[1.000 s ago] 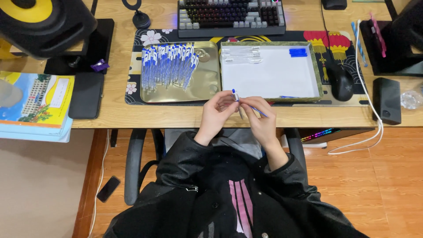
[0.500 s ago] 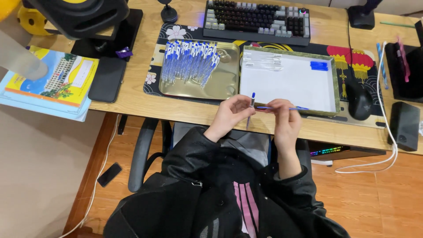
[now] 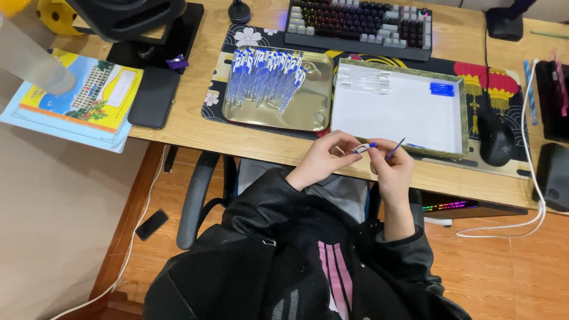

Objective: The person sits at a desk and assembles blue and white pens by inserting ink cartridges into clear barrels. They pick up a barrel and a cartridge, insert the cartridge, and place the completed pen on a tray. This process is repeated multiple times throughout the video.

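My left hand point(image 3: 327, 155) and my right hand point(image 3: 392, 167) are together at the desk's front edge, just below the white tray point(image 3: 400, 112). The left fingers pinch a small clear pen barrel with a blue end point(image 3: 363, 147). The right fingers hold a thin blue refill point(image 3: 395, 149), tilted up to the right. The two parts sit a little apart. A gold metal tray point(image 3: 308, 106) to the left holds several blue and white pens point(image 3: 264, 78). In the white tray lie clear barrels point(image 3: 364, 82) at the back left and blue caps point(image 3: 442, 89) at the back right.
A keyboard point(image 3: 358, 25) lies behind the trays. A black mouse point(image 3: 495, 144) and a cable point(image 3: 536, 172) are at the right. A speaker stand, a dark pad point(image 3: 153, 96) and a colourful book point(image 3: 83, 98) are at the left. A phone point(image 3: 152, 224) lies on the floor.
The view has shifted, so the desk sits further right in frame. My hands have drawn slightly apart, and the blue refill is now separate in my right hand.
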